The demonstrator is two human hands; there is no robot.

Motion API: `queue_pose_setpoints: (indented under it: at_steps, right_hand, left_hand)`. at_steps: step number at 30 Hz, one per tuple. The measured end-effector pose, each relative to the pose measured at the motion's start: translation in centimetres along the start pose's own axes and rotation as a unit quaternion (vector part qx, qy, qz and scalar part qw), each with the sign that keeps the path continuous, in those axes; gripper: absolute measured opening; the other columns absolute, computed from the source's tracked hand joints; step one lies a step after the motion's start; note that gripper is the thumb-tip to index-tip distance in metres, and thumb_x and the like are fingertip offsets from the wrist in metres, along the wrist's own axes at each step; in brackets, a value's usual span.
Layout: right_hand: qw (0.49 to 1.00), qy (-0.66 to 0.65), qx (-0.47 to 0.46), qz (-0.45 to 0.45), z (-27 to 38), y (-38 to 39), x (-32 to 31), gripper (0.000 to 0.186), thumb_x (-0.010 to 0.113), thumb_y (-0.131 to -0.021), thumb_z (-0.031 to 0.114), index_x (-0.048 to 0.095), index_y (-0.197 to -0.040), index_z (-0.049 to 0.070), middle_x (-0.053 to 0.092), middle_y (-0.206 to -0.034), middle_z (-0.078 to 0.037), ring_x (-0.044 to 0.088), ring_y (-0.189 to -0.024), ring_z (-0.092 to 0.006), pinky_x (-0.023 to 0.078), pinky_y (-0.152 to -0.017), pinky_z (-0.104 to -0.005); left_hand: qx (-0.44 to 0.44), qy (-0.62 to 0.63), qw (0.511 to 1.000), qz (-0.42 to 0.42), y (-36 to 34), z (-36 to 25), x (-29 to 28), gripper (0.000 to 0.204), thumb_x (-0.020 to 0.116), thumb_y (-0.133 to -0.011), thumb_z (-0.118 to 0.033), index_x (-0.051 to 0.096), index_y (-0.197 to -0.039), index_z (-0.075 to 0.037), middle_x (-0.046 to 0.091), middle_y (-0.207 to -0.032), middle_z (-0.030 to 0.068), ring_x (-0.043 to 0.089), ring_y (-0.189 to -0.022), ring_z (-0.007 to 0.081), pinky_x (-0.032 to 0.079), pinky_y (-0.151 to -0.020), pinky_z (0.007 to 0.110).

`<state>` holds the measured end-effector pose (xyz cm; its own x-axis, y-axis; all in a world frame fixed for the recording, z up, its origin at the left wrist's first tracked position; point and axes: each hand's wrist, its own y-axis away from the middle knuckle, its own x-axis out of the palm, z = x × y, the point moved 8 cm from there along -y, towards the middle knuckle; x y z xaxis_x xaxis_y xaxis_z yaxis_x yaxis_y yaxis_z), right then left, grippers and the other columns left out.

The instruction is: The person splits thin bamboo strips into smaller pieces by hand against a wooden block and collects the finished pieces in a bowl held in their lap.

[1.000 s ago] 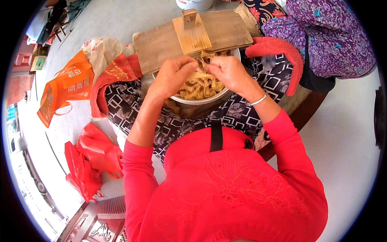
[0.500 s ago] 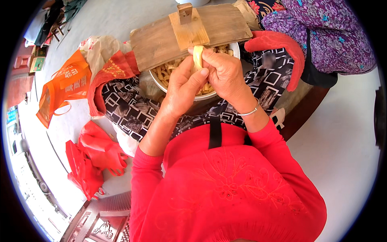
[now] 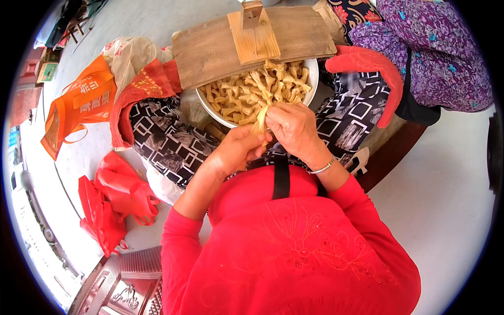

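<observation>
Both my hands hold one pale yellow strip, which looks like tofu skin, at the near rim of a round basin. My left hand is closed round its lower part, fingers curled. Above and to the right, my right hand pinches its upper part; the fingertips partly hide the strip. Many knotted tan pieces of similar stuff fill the basin. A wooden board lies across the basin's far side, with a lighter plank and a small upright block on it.
Red cloths drape over my patterned trousers at both knees. Orange and red bags lie to the left. A carved dark red panel stands at lower left. Someone in purple floral clothing is at upper right.
Both hands have come down toward me with the strip, from over the basin to its near rim. More of the knotted pieces now show.
</observation>
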<state>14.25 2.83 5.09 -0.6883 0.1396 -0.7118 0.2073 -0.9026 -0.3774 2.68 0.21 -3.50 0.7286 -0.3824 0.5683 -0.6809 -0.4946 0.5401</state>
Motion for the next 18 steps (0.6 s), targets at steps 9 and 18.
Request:
queue_pose_setpoints:
  at_steps: [9, 18]
  right_hand:
    - [0.889, -0.298, 0.268, 0.223, -4.4, 3.2, 5.4, 0.024, 0.058, -0.093, 0.018, 0.062, -0.081, -0.002, 0.064, -0.073, -0.007, 0.06, -0.068, -0.0125, 0.047, -0.063, -0.0307]
    - [0.481, -0.772, 0.391, 0.144, -3.0, 4.1, 8.1, 0.02, 0.054, -0.095, 0.014, 0.063, -0.109, 0.003, 0.065, -0.102, -0.006, 0.062, -0.095, -0.0185, 0.049, -0.087, -0.0335]
  left_hand:
    - [0.403, -0.69, 0.549, -0.245, 3.3, -6.9, 3.0, 0.028, 0.06, -0.074, -0.002, 0.063, -0.101, -0.005, 0.057, -0.078, 0.0085, 0.059, -0.07, 0.0278, 0.047, -0.058, 0.038]
    - [0.437, -0.504, 0.695, -0.268, 3.1, -6.6, 2.5, 0.032, 0.063, -0.076, 0.003, 0.062, -0.108, 0.001, 0.057, -0.104, 0.0131, 0.059, -0.091, 0.0288, 0.049, -0.078, 0.036]
